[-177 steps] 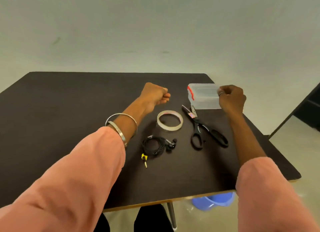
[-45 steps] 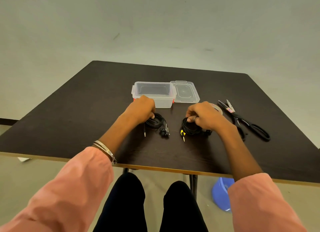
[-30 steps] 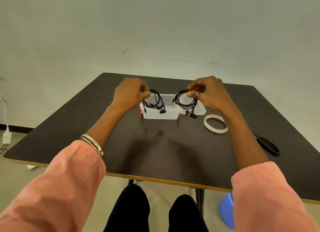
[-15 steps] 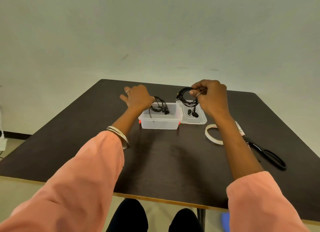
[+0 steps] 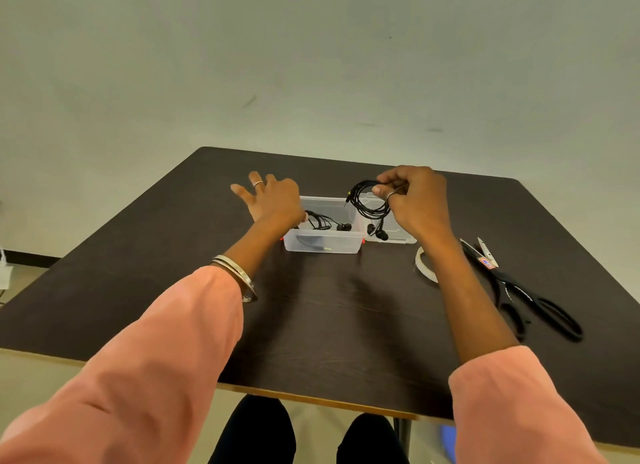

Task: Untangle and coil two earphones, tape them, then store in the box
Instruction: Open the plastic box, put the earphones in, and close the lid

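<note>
A clear plastic box (image 5: 323, 245) stands open on the dark table, its lid (image 5: 394, 233) lying flat to its right. One black coiled earphone (image 5: 327, 221) lies inside the box. My left hand (image 5: 272, 200) hovers at the box's left rim with fingers spread and nothing in it. My right hand (image 5: 414, 200) pinches the second coiled earphone (image 5: 367, 205), holding it in the air above the lid, just right of the box, with its earbuds dangling.
A roll of clear tape (image 5: 426, 264) lies right of the lid, partly behind my right forearm. Black scissors (image 5: 526, 292) rest further right, near the table's right edge. The table (image 5: 329, 318) ends just in front of my knees.
The left hand has let its earphone go into the box and spread its fingers. The right hand keeps its coil raised over the lid, nearly unmoved.
</note>
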Demonstrator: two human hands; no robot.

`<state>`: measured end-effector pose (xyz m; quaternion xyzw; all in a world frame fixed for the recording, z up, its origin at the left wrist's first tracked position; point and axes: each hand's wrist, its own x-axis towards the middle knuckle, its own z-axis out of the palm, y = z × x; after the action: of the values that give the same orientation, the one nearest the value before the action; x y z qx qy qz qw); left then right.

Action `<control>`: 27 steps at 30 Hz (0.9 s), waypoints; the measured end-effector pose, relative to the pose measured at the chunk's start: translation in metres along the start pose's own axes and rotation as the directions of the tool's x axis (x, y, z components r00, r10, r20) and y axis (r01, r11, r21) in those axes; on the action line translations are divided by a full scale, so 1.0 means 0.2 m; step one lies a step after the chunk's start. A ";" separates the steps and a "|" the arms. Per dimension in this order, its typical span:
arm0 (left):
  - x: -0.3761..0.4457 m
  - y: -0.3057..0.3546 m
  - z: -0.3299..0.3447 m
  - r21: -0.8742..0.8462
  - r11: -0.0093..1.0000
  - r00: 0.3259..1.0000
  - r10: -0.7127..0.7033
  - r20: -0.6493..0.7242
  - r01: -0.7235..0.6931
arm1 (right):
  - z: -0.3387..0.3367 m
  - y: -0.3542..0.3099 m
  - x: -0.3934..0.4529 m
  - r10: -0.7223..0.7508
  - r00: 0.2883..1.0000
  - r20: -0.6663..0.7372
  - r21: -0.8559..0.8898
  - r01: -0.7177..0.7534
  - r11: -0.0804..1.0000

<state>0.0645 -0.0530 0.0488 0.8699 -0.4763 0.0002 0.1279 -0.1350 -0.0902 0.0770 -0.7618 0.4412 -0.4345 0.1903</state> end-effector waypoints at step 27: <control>0.02 -0.13 0.01 -0.592 0.795 0.976 -0.209 -0.063 0.132 | 0.30 -0.05 0.07 0.151 0.934 0.323 -0.316 -0.044 0.948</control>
<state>0.0877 -0.0434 0.0409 0.8259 -0.3639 -0.1032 0.4181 -0.0773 -0.1027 0.0582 -0.8227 0.5004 -0.2121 0.1663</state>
